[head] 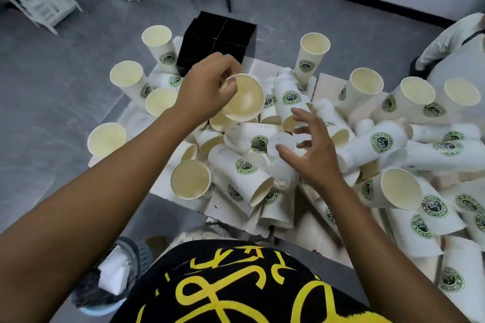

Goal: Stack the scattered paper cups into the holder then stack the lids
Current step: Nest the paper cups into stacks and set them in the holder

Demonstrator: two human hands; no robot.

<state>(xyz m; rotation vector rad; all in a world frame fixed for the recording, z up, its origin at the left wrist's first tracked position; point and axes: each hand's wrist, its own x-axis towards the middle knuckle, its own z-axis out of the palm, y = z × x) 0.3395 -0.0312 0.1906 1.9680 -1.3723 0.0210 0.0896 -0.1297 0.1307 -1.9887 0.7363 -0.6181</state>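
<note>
**Left hand holds one cup above the pile; right hand spread over the heap**

Nearest the camera sits the person's black shirt with yellow lettering (231, 286), filling the bottom centre. Beside it, lower left, a grey mesh shoe (115, 275) stands on the grey floor (47, 102).

Both bare forearms reach forward over a low, pale wooden table (328, 84). Its surface is largely covered by white paper cups with green round logos (378, 144), most lying on their sides and overlapping, some stacked loosely across one another. Several stand upright along the left and far edges, cream interiors showing; one such upright cup (190, 179) stands at the near left edge.

The right hand (312, 149) hovers over the middle of the heap, fingers spread and slightly bent, holding nothing. Just beneath its fingertips lies a white round plastic lid (281, 140) among the cups; contact cannot be confirmed.

The left hand (207, 89) is raised above the pile, fingers and thumb curled round the rim of a single white paper cup (245, 98), its open mouth tilted toward the camera.

Directly beyond that hand stands the black square holder with four compartments (223, 39), at the far left corner of the table. No cups are visible inside it.

At far right, another person's pale sleeve (451, 39) enters view.
</note>
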